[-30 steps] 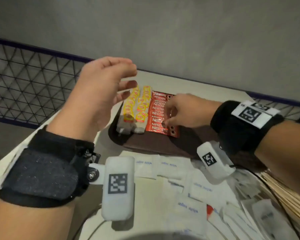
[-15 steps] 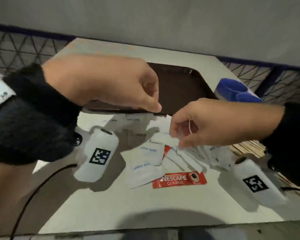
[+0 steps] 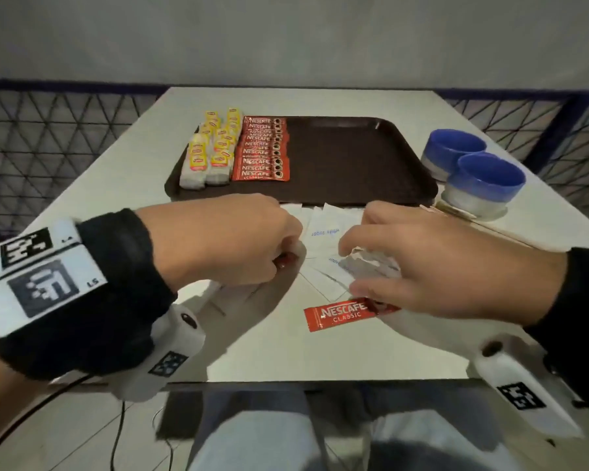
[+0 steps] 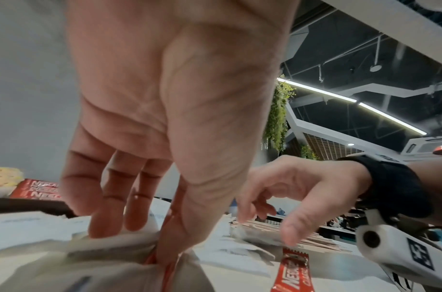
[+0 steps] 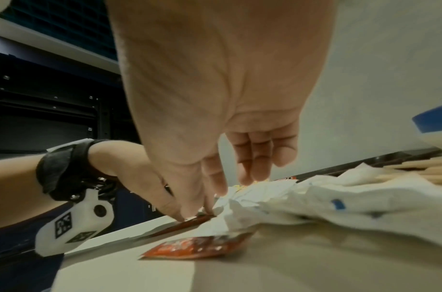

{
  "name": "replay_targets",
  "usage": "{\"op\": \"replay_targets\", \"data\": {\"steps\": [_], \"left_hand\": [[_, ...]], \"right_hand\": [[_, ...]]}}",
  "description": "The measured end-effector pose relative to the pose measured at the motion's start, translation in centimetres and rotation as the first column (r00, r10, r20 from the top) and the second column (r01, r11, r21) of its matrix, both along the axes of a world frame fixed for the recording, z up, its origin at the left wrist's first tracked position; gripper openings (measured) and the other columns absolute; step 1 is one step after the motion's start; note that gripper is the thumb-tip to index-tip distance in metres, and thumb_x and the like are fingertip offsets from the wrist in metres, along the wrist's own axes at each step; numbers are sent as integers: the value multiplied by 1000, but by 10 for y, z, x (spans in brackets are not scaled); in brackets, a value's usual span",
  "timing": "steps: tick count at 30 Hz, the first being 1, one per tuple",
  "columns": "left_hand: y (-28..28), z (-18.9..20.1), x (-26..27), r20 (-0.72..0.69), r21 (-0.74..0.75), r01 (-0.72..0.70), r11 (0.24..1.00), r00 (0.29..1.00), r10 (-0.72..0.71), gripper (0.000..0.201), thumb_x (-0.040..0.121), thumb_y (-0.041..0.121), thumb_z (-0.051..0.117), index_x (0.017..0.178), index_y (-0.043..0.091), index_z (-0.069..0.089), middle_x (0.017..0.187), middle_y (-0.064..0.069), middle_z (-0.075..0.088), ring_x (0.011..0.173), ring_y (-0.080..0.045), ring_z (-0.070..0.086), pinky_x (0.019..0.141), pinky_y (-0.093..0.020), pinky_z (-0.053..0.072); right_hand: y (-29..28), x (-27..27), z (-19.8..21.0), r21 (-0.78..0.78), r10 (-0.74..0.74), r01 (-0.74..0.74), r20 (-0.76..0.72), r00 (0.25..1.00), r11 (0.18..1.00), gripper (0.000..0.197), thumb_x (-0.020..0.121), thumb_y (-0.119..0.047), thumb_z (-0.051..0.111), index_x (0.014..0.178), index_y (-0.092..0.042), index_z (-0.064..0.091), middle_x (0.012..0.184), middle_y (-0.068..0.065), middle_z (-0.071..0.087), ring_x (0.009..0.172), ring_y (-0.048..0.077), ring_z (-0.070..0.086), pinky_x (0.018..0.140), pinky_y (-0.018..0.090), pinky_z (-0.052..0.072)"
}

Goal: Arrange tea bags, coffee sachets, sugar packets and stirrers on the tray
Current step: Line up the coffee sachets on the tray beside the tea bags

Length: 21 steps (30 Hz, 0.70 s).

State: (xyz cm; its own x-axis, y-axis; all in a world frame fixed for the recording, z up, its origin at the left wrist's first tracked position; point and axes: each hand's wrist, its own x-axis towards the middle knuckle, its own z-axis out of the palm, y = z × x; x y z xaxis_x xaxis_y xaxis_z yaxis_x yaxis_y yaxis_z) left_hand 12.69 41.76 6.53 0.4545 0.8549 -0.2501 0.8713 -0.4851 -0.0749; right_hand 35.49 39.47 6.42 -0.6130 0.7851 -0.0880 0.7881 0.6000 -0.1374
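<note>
A moment ago the right hand [image 3: 436, 266] was up at the tray [image 3: 354, 158], by the red coffee packs. Now both hands are down over the loose pile on the desk [image 3: 320, 351]. So I think the tray part is done for now, and the person is fetching more.

The left hand [image 3: 232, 246] has its fingers [image 4: 107, 213] bent down, and the thumb and a finger pinch a red coffee sachet [image 3: 284, 260] that sticks out from under the white sugar packets [image 3: 325, 232]. The right hand's fingers [image 5: 252, 158] are loosely spread over a crumpled white packet. They touch it, but I cannot tell if they hold it.

Another coffee sachet [image 3: 340, 314] lies flat on the desk, just by the right hand. On the tray, the tea bags [image 3: 211, 154] sit in rows at the left, and coffee sachets [image 3: 262, 151] are lined up beside them. The rest of the tray is bare. The wooden stirrers [image 4: 289, 229] wait on the desk to the right.
</note>
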Motion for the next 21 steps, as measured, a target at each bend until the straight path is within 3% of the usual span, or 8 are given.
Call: {"op": "replay_targets", "data": {"steps": [3, 5, 8, 14, 17, 18, 19, 21], "left_hand": [[-4, -5, -3, 43, 41, -31, 999, 999, 30, 13, 94, 38, 60, 104, 31, 64, 97, 6, 52, 90, -18, 56, 68, -32, 45], [-8, -10, -5, 49, 88, -50, 995, 998, 46, 23, 92, 52, 60, 98, 30, 64, 97, 7, 54, 89, -19, 59, 76, -36, 53], [-10, -13, -8, 20, 119, -72, 990, 997, 71, 35, 88, 63, 60, 86, 29, 61, 93, 5, 58, 84, -20, 61, 76, -39, 56], [-8, -9, -3, 23, 130, -88, 988, 996, 85, 34, 92, 49, 58, 76, 19, 66, 75, 2, 67, 68, -20, 64, 63, -35, 56], [-4, -2, -2, 76, 121, -114, 986, 992, 105, 38, 92, 50, 57, 76, 19, 72, 70, 2, 69, 68, -19, 66, 61, -34, 56], [-3, 2, -1, 134, 89, -135, 987, 983, 122, 37, 92, 48, 58, 75, 19, 73, 69, 1, 69, 69, -19, 66, 61, -33, 55], [-3, 7, 0, 200, 59, -150, 987, 970, 135, 34, 92, 45, 59, 75, 19, 75, 70, 1, 70, 70, -18, 66, 60, -31, 53], [-2, 17, 3, 361, -9, -176, 984, 917, 167, 26, 91, 36, 63, 79, 19, 78, 70, 0, 72, 69, -16, 66, 56, -28, 48]], "right_hand": [[-11, -5, -7, -41, 90, -88, 44, 995, 995, 35, 88, -65, 58, 114, -42, 59, 98, -17, 44, 92, 1, 46, 82, 26, 45], [-16, -8, -16, -43, 93, -90, 63, 994, 995, 31, 92, -59, 59, 114, -39, 62, 100, -16, 47, 96, 2, 45, 87, 27, 45], [-25, -9, -24, 13, 73, -74, 41, 996, 997, 25, 96, -53, 55, 113, -35, 61, 101, -15, 48, 102, 4, 46, 88, 29, 45], [-35, -10, -29, 81, 52, -52, 11, 999, 995, 15, 95, -47, 56, 98, -32, 56, 97, -14, 48, 97, 9, 43, 84, 28, 42], [-38, -8, -30, 41, -60, 67, -153, 986, 997, 16, 89, -41, 66, 89, -32, 53, 84, -15, 54, 87, 5, 47, 72, 25, 39], [-38, -7, -32, -16, -131, 133, -295, 946, 991, 17, 87, -37, 72, 87, -31, 56, 80, -14, 58, 83, 5, 51, 68, 24, 41], [-38, -7, -34, -98, -212, 188, -477, 853, 977, 17, 84, -31, 78, 86, -29, 61, 77, -12, 63, 77, 5, 56, 64, 21, 43], [-38, -8, -38, -311, -354, 170, -785, 508, 935, 18, 79, -15, 83, 90, -22, 70, 76, -6, 69, 68, 6, 59, 61, 19, 48]]}}
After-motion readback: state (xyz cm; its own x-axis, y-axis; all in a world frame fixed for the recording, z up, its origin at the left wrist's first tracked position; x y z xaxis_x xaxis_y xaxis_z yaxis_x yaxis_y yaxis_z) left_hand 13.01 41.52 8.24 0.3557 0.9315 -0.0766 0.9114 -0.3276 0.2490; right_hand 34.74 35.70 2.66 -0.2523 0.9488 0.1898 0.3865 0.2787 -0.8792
